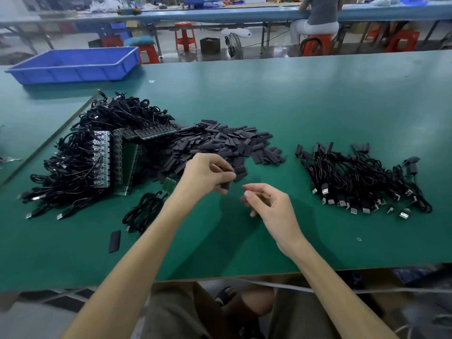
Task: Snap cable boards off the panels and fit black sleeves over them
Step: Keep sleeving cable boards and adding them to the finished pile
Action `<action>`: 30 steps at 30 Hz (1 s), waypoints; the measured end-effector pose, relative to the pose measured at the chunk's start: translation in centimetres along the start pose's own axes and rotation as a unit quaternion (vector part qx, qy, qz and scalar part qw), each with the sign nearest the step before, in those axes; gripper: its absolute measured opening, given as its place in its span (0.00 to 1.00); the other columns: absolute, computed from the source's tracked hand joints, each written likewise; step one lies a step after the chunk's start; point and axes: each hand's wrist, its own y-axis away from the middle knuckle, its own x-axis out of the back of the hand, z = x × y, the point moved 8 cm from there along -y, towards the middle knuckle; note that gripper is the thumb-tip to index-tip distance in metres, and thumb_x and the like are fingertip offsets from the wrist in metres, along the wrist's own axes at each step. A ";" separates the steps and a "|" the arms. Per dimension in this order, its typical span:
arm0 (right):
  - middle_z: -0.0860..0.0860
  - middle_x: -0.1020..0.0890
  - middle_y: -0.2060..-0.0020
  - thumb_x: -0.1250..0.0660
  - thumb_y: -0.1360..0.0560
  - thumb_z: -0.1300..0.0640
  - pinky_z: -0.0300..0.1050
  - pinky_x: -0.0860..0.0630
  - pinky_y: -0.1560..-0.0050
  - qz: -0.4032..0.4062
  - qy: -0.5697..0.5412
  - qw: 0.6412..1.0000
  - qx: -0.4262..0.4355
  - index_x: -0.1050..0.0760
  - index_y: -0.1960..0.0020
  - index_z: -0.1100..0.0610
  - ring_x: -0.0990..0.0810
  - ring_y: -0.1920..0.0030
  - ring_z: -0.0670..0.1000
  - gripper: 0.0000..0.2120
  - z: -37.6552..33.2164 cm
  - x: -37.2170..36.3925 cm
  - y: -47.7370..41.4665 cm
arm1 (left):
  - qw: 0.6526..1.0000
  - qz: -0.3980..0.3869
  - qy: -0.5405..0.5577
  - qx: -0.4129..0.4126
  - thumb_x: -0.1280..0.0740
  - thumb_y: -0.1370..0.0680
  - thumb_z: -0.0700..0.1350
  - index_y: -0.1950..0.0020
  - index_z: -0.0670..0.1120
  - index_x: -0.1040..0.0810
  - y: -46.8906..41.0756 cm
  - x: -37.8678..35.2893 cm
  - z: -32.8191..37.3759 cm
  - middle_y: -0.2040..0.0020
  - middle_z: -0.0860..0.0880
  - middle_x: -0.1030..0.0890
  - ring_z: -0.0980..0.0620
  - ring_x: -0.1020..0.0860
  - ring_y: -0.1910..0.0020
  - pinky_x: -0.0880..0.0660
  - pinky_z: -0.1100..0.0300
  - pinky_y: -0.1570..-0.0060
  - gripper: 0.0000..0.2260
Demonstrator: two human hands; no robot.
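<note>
In the upper left of the frame a blue tray (73, 63) sits at the far edge of the green surface (318, 106), well apart from the work. Below it, at the left, lies a big heap of black cables (73, 167) whose ends are joined to green panels (127, 152), stacked and leaning in the middle of the heap. This looks like the stock not yet broken apart, kept on the left hand's side.

In front of the heap a stray sleeve (115, 241) lies flat toward the near edge of the surface. Just right of it a coiled single cable (144, 211) runs up to a small green board (170, 184), partly hidden behind the left forearm. It is probably a piece already snapped free and waiting for its cover.

Beyond, at the centre, a loose pile of black sleeves (220, 143) spreads out within easy reach. The left hand (208, 173) hovers at the pile's near edge with its fingers (220, 166) curled. Thumb and forefinger pinch one dark sleeve piece (225, 185) clear of the pile, seemingly to open or orient it. The right hand (269, 206) hangs just beside it with a gap between them. Its fingers are loosely curled with nothing visible in them, likely ready to take the sleeve or fetch the board.

At the right, well apart, lies a smaller heap of sleeved cables (362, 177), their USB plugs pointing toward the near edge. Judging by the covers on them, this is the finished lot.
</note>
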 end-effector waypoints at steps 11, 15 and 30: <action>0.54 0.14 0.61 0.27 0.22 0.62 0.40 0.23 0.64 -0.016 0.025 1.000 -0.007 0.17 0.49 0.54 0.17 0.61 0.48 0.05 -0.1 -0.3 0.1 | 0.995 -0.059 -0.081 0.000 0.26 0.22 0.50 0.55 0.49 0.16 1.0 -1.8 -0.6 0.63 0.53 0.14 0.50 0.15 0.68 0.22 0.56 0.66 0.06; 0.53 0.14 0.60 0.31 0.21 0.63 0.40 0.22 0.62 -0.006 0.014 1.000 -0.008 0.21 0.50 0.59 0.17 0.61 0.46 0.02 -0.3 0.0 0.1 | 0.959 0.102 -0.265 0.007 0.28 0.22 0.48 0.54 0.52 0.17 0.0 5.1 -1.0 0.59 0.54 0.15 0.48 0.16 0.60 0.20 0.53 0.54 0.02; 0.51 0.13 0.59 0.34 0.18 0.59 0.39 0.23 0.62 -0.031 0.011 0.999 0.002 0.24 0.48 0.58 0.16 0.60 0.47 0.02 -0.2 -0.5 -0.1 | 0.989 -0.068 -0.073 0.113 0.24 0.24 0.39 0.53 0.39 0.16 1.0 4.8 -2.6 0.59 0.41 0.13 0.50 0.17 0.65 0.16 0.57 0.60 0.04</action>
